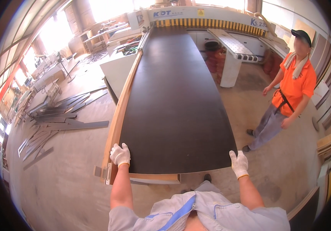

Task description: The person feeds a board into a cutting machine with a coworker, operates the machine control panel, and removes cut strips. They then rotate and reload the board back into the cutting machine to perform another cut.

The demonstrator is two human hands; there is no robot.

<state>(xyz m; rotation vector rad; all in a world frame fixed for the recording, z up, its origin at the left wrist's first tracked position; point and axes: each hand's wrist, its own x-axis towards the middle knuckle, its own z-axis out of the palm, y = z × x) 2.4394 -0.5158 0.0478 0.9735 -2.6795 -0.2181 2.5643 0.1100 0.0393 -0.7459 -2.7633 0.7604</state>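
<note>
A long black panel [173, 104] lies lengthwise before me, its far end at the striped front of a white panel saw [211, 17]. Along its left edge runs a wooden strip [116, 129] with a metal fitting at the near end. My left hand [120, 154], in a white knitted glove, grips the panel's near left corner beside this strip. At the near right corner, my right hand [239, 163], gloved alike, holds the edge with the thumb uppermost. The fingers under the panel are partly hidden. Below the near edge shows a light wooden piece [154, 178].
A person in an orange shirt [297, 82] stands to the right. A white support table [233, 48] extends from the saw beyond the panel. Dark offcut strips [61, 117] lie piled on the left floor. Boards [330, 142] are stacked at the far right.
</note>
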